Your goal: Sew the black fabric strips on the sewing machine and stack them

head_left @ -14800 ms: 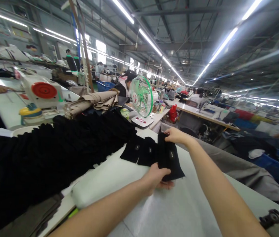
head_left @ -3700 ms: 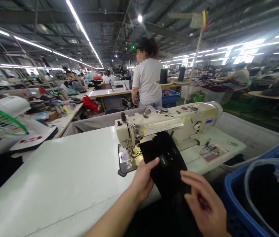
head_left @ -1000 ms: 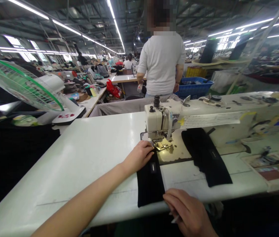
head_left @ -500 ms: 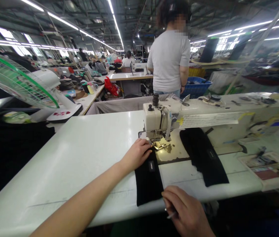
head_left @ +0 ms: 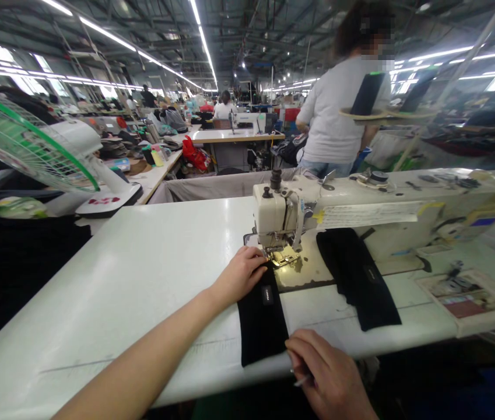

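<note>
A black fabric piece (head_left: 262, 332) with a small dark label lies flat on the sewing table, its far end at the presser foot of the sewing machine (head_left: 273, 216). My left hand (head_left: 241, 274) has its fingers closed together on that far end, just left of the needle area. By the table's front edge, my right hand (head_left: 328, 370) pinches the near right corner of the same piece. A thin pale metal tool (head_left: 303, 381) pokes out from under the right fingers; its kind is hidden. To the right, a second labelled black piece (head_left: 363, 280) rests against the machine bed.
A parts tray (head_left: 483, 326) sits at the table's right. On the left stands a green-rimmed fan (head_left: 32, 140). Thread cones (head_left: 367, 96) rise behind the machine. Beyond the table, a person in a white shirt (head_left: 334, 111) stands near a grey cloth bin (head_left: 212, 186).
The person in the white shirt has moved to the right and now stands behind the thread cones. My hands and the fabric stay nearly the same; the view shifts slightly.
</note>
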Tool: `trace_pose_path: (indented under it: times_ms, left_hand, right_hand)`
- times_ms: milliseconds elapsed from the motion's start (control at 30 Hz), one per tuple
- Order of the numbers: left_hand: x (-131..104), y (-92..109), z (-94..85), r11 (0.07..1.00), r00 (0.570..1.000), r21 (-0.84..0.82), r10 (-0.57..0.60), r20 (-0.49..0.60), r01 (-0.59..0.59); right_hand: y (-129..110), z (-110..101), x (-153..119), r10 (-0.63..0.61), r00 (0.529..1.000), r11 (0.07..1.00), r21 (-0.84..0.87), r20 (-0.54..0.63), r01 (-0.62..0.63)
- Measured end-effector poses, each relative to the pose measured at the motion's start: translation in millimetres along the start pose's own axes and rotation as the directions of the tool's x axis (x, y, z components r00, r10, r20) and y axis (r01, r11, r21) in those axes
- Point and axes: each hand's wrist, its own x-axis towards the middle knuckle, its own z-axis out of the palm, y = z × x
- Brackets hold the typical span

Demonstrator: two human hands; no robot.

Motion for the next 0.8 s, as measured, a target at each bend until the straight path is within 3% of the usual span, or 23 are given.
trace_pose_path:
  times_ms: [233,800]
  left_hand:
    - [0.7,2.4,-1.9,1.000,1.000,0.006,-0.009,0.012,0.009]
    - [4.7,0.3,-3.5,0.996,0.998,0.085,-0.007,0.059,0.002]
  right_hand:
    - [-3.5,-1.7,4.6,-0.005,0.999,1.000,-0.017,-0.036,0.005]
    - [-10.8,-11.5,12.0,0.080,0.995,0.995,-0.069,0.052,-0.076]
